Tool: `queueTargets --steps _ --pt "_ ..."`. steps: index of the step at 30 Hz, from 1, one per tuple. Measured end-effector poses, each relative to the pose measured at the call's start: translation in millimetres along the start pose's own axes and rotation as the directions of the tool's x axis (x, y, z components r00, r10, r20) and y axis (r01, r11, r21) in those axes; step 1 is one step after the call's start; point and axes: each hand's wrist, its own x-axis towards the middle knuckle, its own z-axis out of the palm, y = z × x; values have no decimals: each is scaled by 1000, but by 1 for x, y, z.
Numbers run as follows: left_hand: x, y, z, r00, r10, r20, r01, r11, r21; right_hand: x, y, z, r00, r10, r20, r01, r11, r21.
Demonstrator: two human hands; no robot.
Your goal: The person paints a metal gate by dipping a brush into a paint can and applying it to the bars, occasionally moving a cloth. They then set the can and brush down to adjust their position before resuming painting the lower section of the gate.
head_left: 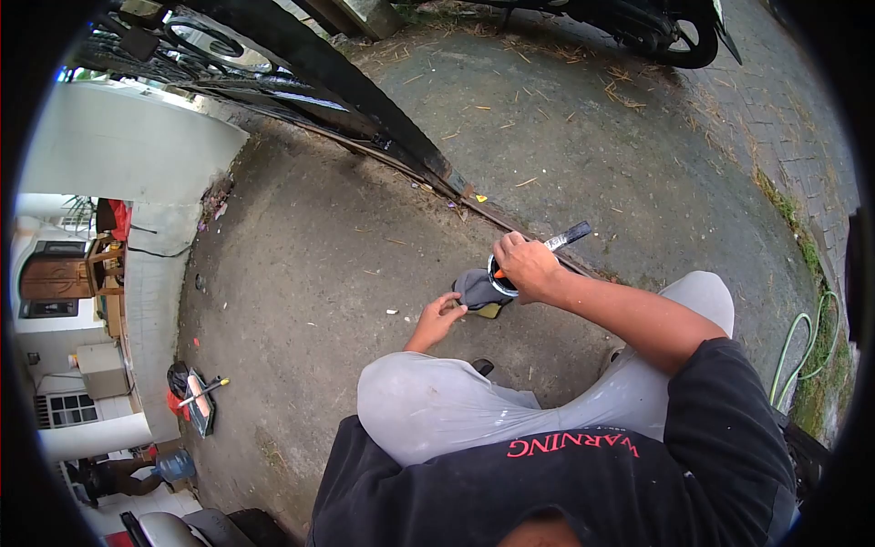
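My right hand (529, 266) is closed round a paintbrush (554, 242), whose black bristled end points up and to the right. Beneath this hand is a can (500, 281) with a pale rim and dark contents, partly hidden by the fingers. An orange tip shows by the rim, apparently the brush handle. Against the can's left side lies a grey cloth (475, 289). The fingertips and thumb of my left hand (441, 319) pinch the cloth's left edge. Below the cloth, a yellowish object (490, 311) is partly visible.
A dark metal gate (365, 105) stands over a ground rail (501, 221) running past the can. At the top right is a motorcycle (674, 41). A green hose (795, 351) lies at right. Far left, a tray with a roller (200, 394) rests on concrete near a person (123, 477).
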Motion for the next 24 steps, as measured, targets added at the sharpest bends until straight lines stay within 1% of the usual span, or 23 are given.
queueTargets --steps 1,2,3,4,6,7,8,9,10,11,12,13,14,16,17,19,20,21,24 --pt "-4 17 -14 999 35 40 -44 965 258 4 6 7 1000 10 -21 -11 999 -40" --pt "-14 31 -29 995 49 85 -85 865 494 8 11 15 999 39 -22 -40 999 -25" --pt "-21 44 -45 991 47 129 -124 709 694 13 16 23 998 67 -20 -68 998 -13" --pt "-21 51 -63 997 34 64 -70 683 727 16 22 29 995 97 -15 -97 995 0" --pt "-41 109 -95 972 208 -111 -97 783 614 19 30 41 992 128 -13 -128 992 -9" --pt "-51 141 -112 945 273 -181 -117 796 593 20 32 47 990 139 -10 -139 990 -12" --pt "-63 177 -129 906 337 -257 -138 807 574 20 34 53 989 145 -42 -145 989 -15" --pt "-79 217 -140 857 407 -314 -144 776 614 21 34 56 990 135 -34 -136 991 -16" --pt "-92 248 -153 759 544 -358 -240 745 623 20 34 58 991 131 -27 -131 991 -16" --pt "-106 279 -163 675 635 -376 -337 719 608 20 35 59 991 131 -21 -132 991 -17" --pt "-119 311 -170 577 718 -389 -435 673 598 21 34 62 991 131 -15 -131 991 -10" --pt "-134 340 -171 480 780 -401 -554 624 551 26 36 81 990 129 -58 -130 991 -25" --pt "-147 368 -172 372 831 -413 -665 550 505 24 35 71 994 113 5 -113 993 -21" --pt "-172 410 -171 159 924 -349 -722 350 597 28 34 80 991 132 29 -132 991 -2" --pt "-182 426 -171 48 951 -306 -730 243 639 27 33 77 992 117 39 -116 993 -28" --pt "-199 451 -166 -120 932 -343 -737 147 660 33 30 83 989 144 39 -143 990 -12" --pt "-207 460 -163 -189 916 -354 -734 108 671 34 30 80 987 150 52 -149 989 -10" --pt "-215 468 -159 -228 895 -383 -749 90 656 35 31 78 985 157 65 -157 988 -9" --pt "-238 487 -159 -304 848 -434 -790 30 612 39 37 88 983 173 67 -175 984 23"
